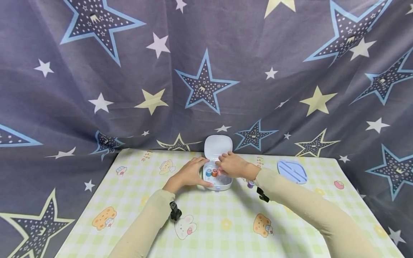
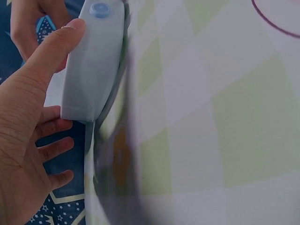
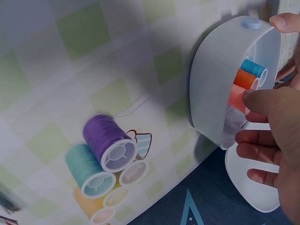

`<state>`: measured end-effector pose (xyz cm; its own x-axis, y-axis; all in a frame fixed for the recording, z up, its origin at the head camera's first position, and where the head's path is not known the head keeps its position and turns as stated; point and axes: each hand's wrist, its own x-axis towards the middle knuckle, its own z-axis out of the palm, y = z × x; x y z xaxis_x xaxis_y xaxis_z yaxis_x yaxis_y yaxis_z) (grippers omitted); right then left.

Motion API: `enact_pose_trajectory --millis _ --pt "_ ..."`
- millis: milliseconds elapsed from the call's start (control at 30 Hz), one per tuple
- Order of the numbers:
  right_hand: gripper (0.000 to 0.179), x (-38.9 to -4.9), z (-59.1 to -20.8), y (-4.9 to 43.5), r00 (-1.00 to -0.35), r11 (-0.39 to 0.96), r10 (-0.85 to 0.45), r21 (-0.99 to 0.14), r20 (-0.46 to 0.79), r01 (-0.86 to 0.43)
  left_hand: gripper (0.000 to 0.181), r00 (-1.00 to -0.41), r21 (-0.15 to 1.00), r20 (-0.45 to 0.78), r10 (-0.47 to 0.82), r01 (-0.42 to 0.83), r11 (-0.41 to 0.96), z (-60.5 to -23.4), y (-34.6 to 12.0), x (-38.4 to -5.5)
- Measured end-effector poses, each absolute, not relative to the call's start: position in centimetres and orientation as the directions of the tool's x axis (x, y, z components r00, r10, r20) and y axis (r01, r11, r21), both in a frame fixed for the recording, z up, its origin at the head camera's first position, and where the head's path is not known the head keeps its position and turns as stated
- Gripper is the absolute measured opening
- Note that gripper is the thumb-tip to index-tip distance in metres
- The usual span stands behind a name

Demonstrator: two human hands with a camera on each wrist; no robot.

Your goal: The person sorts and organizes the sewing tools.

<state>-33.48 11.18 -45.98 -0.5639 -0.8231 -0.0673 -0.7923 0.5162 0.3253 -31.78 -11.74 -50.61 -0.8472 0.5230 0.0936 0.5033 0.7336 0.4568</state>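
Perhaps a home, room mostly hidden: starry curtain (image 1: pixel 206 82), green-checked cartoon tablecloth (image 1: pixel 222 209).

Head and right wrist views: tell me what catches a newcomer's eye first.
Probably the dark starry curtain filling the background of the head view. Next comes the open white box near the checked tablecloth's far edge, gripped by the left hand while the right hand pinches a pink spool inside it. In the right wrist view, the purple spool stands out beside a teal spool.
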Motion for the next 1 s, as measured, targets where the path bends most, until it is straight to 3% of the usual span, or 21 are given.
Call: enact_pose_trajectory --millis 667,1000 --pt "0.032 -33.23 -45.95 10.99 -0.614 0.585 -0.785 0.227 -0.085 -0.779 0.112 -0.853 0.487 0.089 0.515 0.488 0.725 -50.59 -11.66 -31.76" --pt "0.032 -33.46 -46.53 10.95 -0.606 0.572 -0.791 0.248 -0.087 -0.782 0.111 -0.849 0.483 0.101 0.519 0.498 0.72 -50.69 -11.64 -31.76"
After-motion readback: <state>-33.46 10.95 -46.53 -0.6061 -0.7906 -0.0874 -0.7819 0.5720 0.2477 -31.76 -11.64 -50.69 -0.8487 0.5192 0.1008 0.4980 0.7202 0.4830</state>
